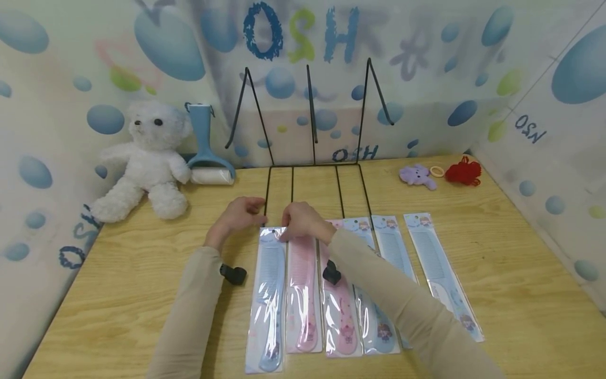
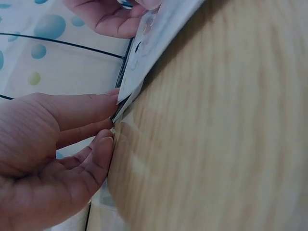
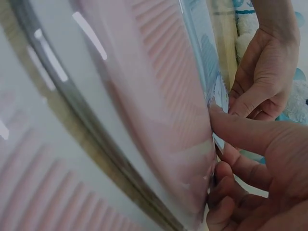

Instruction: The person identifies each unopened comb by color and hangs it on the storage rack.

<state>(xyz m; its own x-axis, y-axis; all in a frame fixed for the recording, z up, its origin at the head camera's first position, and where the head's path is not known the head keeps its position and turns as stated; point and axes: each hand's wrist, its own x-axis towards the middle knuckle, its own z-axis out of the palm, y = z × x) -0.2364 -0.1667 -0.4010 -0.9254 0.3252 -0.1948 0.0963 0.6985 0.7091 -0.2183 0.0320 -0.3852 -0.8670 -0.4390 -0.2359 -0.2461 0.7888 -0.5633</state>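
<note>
Several packaged combs lie in a row on the wooden table [image 1: 118, 295]. The leftmost one is a blue comb package [image 1: 271, 300] [image 2: 144, 48] [image 3: 219, 91], and both hands are at its top edge. My left hand [image 1: 251, 211] [image 2: 113, 113] pinches its top left corner between thumb and fingers. My right hand [image 1: 295, 225] [image 3: 215, 139] pinches the top right part, thumb on top and fingers curled beneath. A pink comb package [image 1: 303, 295] [image 3: 159, 96] lies right beside it, partly under my right hand. The base of a black wire rack [image 1: 313, 166] [image 2: 62, 43] sits just beyond the hands.
More comb packages, pink [image 1: 338, 310] and blue [image 1: 442, 268], lie to the right. A white teddy bear [image 1: 147, 163] and a blue lint roller [image 1: 208, 158] stand at the back left. A purple toy [image 1: 416, 175], a hair ring [image 1: 436, 171] and red yarn [image 1: 464, 171] sit back right.
</note>
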